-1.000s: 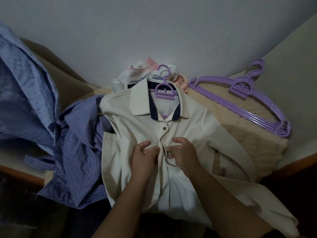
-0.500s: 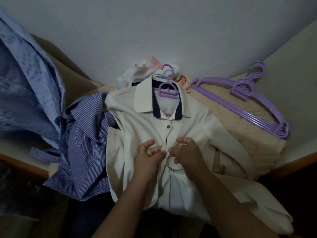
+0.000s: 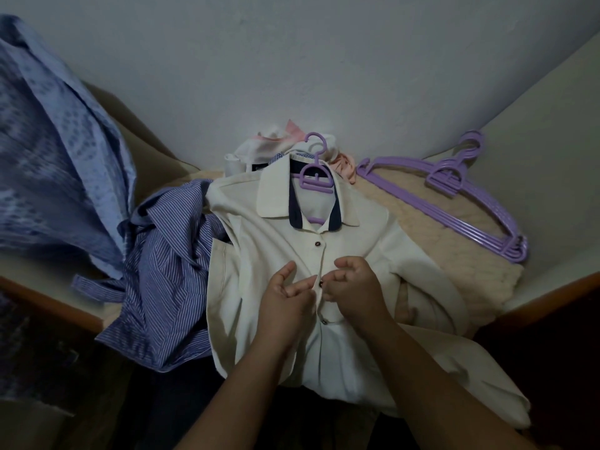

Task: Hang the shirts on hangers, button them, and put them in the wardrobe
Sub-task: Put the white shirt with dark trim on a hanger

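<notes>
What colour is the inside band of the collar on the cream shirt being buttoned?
Dark navy inner collar band, clearest in the head view.

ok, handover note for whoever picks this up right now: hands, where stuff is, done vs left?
Left hand pinches the placket of the cream shirt; right hand pinches the opposite edge at the second button.
Cream shirt lies on the bed, already on a purple hanger. Top button looks fastened; a lower button waits.
Striped blue shirt lies crumpled to the left, unhung. Spare purple hangers lie to the right.
Left: finish buttoning, hang the striped shirt, move both to the wardrobe.
</notes>
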`<state>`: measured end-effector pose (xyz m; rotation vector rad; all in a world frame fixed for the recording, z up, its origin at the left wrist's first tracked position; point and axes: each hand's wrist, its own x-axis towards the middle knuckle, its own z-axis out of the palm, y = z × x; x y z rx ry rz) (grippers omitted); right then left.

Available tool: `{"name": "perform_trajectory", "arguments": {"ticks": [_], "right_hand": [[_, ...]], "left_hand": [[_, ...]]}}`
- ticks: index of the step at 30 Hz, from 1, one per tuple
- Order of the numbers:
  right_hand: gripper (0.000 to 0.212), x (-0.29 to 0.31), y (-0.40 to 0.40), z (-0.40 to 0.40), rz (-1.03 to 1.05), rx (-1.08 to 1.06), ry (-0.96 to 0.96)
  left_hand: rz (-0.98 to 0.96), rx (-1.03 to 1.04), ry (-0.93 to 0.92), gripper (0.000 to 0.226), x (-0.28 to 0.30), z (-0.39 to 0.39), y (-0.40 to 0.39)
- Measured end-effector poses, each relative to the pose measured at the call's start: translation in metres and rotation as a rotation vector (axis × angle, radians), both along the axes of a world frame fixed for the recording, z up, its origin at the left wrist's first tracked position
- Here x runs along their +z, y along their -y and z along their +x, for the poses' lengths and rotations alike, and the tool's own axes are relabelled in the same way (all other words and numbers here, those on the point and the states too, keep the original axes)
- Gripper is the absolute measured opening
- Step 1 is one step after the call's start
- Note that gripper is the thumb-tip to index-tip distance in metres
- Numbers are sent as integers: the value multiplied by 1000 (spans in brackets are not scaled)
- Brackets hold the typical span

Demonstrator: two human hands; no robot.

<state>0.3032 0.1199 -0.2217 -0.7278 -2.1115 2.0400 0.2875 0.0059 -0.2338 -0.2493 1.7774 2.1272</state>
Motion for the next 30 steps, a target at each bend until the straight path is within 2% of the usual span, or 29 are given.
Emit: {"name": "perform_trajectory", "arguments": {"ticks": [3, 7, 10, 13, 17, 20, 23, 27, 30], "right_hand": [[31, -1, 1, 1, -11, 39, -45], [39, -5, 2, 6, 117, 104, -89], [36, -3, 3, 8, 242, 142, -97], [35, 1, 1, 8, 250, 183, -57], [34, 0, -4, 7, 164, 156, -3], [32, -4, -7, 3, 13, 82, 21], [31, -9, -7, 0, -141, 56, 46], [15, -12, -6, -1, -348, 7, 65], [14, -12, -5, -1, -374, -5, 74]], "left_hand": [[30, -2, 32, 53, 0, -1, 1], [113, 23, 94, 46, -1, -2, 1], [91, 10, 86, 45, -3, -3, 2], [50, -29, 58, 46, -4, -4, 1], [-27, -97, -28, 46, -2, -5, -3], [-74, -79, -66, 44, -1, -5, -5], [-62, -59, -66, 44, -4, -6, -5], [-44, -26, -65, 43, -9, -7, -3], [-23, -7, -64, 40, -12, -7, -2]]}}
